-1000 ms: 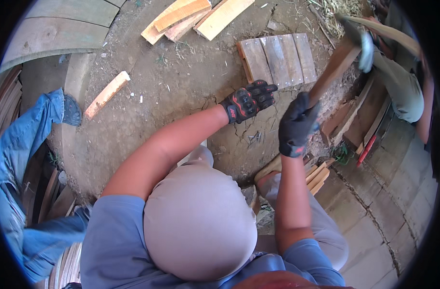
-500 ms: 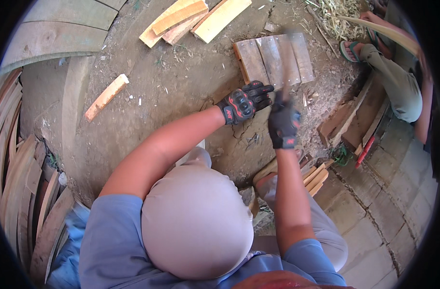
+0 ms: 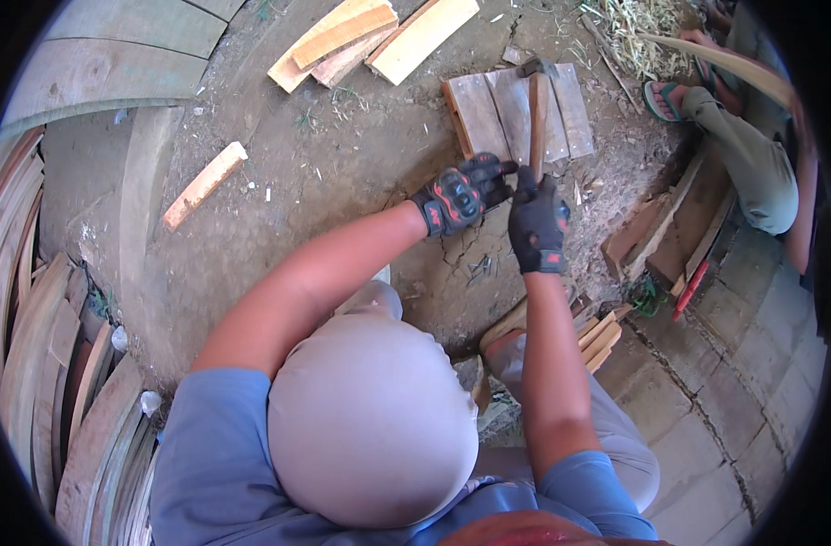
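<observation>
Hammer (image 3: 535, 107), likely head-heavy with a stiff wooden handle, is gripped low by the gloved right hand (image 3: 536, 225) over nailed planks (image 3: 488, 114), while the left hand (image 3: 461, 193) rests spread beside.

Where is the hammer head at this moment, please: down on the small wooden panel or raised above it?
Down: the hammer head rests on the wooden panel, handle gripped in the right hand.
</observation>
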